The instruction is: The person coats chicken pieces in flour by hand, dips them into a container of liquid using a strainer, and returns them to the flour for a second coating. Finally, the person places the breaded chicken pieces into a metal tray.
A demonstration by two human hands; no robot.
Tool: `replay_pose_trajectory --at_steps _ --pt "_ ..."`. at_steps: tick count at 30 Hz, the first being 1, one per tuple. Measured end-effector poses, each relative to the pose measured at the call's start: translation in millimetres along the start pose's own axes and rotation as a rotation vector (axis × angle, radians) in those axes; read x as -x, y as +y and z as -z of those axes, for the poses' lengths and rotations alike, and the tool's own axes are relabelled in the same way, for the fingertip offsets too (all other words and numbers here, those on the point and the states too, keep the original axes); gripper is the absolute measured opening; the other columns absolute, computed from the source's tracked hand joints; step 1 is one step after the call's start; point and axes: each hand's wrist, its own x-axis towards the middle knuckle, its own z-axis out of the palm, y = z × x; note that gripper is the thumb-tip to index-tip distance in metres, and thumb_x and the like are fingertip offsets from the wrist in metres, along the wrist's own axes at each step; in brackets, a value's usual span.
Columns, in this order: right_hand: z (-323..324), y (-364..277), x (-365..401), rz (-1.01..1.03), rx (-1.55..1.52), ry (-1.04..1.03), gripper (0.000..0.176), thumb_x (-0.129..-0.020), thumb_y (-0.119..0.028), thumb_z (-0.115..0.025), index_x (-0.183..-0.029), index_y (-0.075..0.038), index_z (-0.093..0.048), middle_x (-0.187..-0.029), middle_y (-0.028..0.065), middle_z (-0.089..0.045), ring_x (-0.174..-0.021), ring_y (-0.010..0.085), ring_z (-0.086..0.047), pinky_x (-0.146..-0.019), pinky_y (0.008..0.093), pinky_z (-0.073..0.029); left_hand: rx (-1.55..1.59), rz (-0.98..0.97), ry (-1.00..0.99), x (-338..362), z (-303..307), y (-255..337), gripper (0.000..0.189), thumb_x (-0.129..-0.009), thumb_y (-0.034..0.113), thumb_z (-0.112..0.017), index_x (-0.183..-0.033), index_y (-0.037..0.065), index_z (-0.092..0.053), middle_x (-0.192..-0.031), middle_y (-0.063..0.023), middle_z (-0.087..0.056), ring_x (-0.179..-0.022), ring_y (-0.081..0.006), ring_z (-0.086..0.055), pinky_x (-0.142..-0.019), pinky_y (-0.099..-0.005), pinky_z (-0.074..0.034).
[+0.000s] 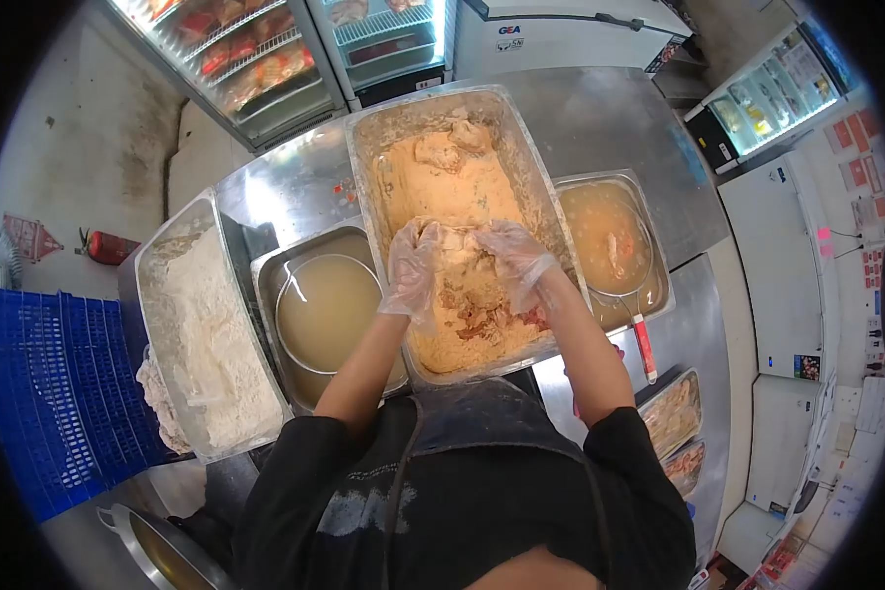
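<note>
Both my hands wear clear plastic gloves and are over a deep metal tray (366, 157) of orange seasoned flour (433, 197). My left hand (413, 267) and my right hand (517, 258) close from either side on a flour-coated piece of chicken (454, 242); my fingers partly hide it. Just below them in the tray lie several darker, reddish pieces of meat (487, 305), partly coated. At the tray's far end rest coated chicken pieces (450, 147).
To the left stand a pan of cloudy liquid (329, 310) with a round strainer and a bin of white flour (221, 334). A right-hand pan (664, 236) holds liquid, meat and a red-handled strainer (644, 349). Meat trays (674, 418) sit nearer. A blue crate (59, 393) stands far left.
</note>
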Motion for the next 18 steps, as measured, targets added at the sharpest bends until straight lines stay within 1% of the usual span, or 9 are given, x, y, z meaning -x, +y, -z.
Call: replay_pose_trajectory --at_steps 3,4,6,8,11,12,15,17,18 --pt "-3 0 11 0.163 -0.044 0.011 0.040 -0.088 -0.032 -0.064 -0.114 -0.001 -0.062 -0.092 0.0122 -0.067 -0.083 0.0208 -0.063 -0.072 0.0323 -0.050 0.008 0.057 -0.015 4 3 3 0.021 -0.095 0.017 -0.054 -0.100 -0.001 -0.062 -0.089 -0.0038 -0.062 -0.081 -0.0114 -0.054 -0.073 -0.0270 -0.045" --pt "-2 -1 16 0.402 0.482 0.161 0.040 -0.089 -0.034 -0.061 -0.112 -0.001 -0.062 -0.093 0.0159 -0.067 -0.086 0.0253 -0.064 -0.075 0.0357 -0.050 0.065 0.108 -0.007 4 2 2 0.021 -0.095 0.018 -0.054 -0.102 -0.001 -0.062 -0.090 -0.0034 -0.062 -0.082 -0.0116 -0.054 -0.073 -0.0272 -0.045" --pt "-7 -27 34 0.634 1.020 0.313 0.041 -0.090 -0.036 -0.058 -0.111 -0.001 -0.062 -0.093 0.0196 -0.067 -0.089 0.0299 -0.064 -0.077 0.0392 -0.051 0.125 0.150 0.004 2 2 6 0.022 -0.095 0.018 -0.054 -0.104 0.000 -0.062 -0.092 -0.0030 -0.062 -0.082 -0.0119 -0.055 -0.073 -0.0274 -0.046" --pt "-26 -75 58 0.170 0.878 0.422 0.038 -0.090 -0.038 -0.053 -0.109 -0.006 -0.064 -0.093 0.0213 -0.065 -0.089 0.0346 -0.063 -0.077 0.0436 -0.050 0.254 0.173 0.121 -1 5 22 0.024 -0.095 0.020 -0.054 -0.107 0.001 -0.062 -0.096 -0.0028 -0.062 -0.085 -0.0127 -0.057 -0.075 -0.0284 -0.046" --pt "-13 -27 23 0.188 0.923 0.310 0.036 -0.090 -0.037 -0.054 -0.108 -0.008 -0.066 -0.095 0.0199 -0.064 -0.094 0.0332 -0.059 -0.085 0.0414 -0.046 0.280 0.208 0.183 -30 10 -66 0.025 -0.095 0.024 -0.055 -0.108 0.003 -0.063 -0.096 -0.0026 -0.062 -0.087 -0.0124 -0.058 -0.074 -0.0278 -0.046" --pt "-8 -30 30 0.183 0.919 0.339 0.036 -0.090 -0.037 -0.054 -0.108 -0.008 -0.066 -0.095 0.0199 -0.064 -0.094 0.0332 -0.059 -0.085 0.0414 -0.046 0.281 0.197 0.157 -38 10 -61 0.025 -0.095 0.024 -0.055 -0.108 0.003 -0.063 -0.096 -0.0026 -0.062 -0.087 -0.0124 -0.058 -0.074 -0.0278 -0.046" --pt "13 -45 53 0.283 0.911 0.503 0.036 -0.085 -0.038 -0.056 -0.105 -0.010 -0.066 -0.096 0.0190 -0.065 -0.092 0.0374 -0.060 -0.082 0.0445 -0.048 -0.124 0.234 0.026 -65 22 -66 0.027 -0.095 0.026 -0.055 -0.107 0.004 -0.063 -0.095 -0.0072 -0.064 -0.087 -0.0168 -0.060 -0.073 -0.0313 -0.047" --pt "43 -57 77 0.387 0.774 0.647 0.034 -0.085 -0.036 -0.058 -0.103 -0.009 -0.067 -0.099 0.0182 -0.065 -0.094 0.0373 -0.059 -0.084 0.0451 -0.046 -1.344 -0.545 -0.112 -106 35 -107 0.029 -0.093 0.026 -0.054 -0.108 0.004 -0.064 -0.093 -0.0155 -0.066 -0.083 -0.0253 -0.062 -0.073 -0.0380 -0.049" --pt "57 -63 92 0.340 0.756 0.699 0.032 -0.085 -0.035 -0.058 -0.103 -0.010 -0.067 -0.100 0.0179 -0.065 -0.095 0.0368 -0.059 -0.086 0.0449 -0.046 -1.323 -0.366 -0.226 -133 28 -108 0.032 -0.090 0.027 -0.056 -0.108 0.003 -0.064 -0.091 -0.0187 -0.065 -0.085 -0.0293 -0.063 -0.076 -0.0400 -0.049"
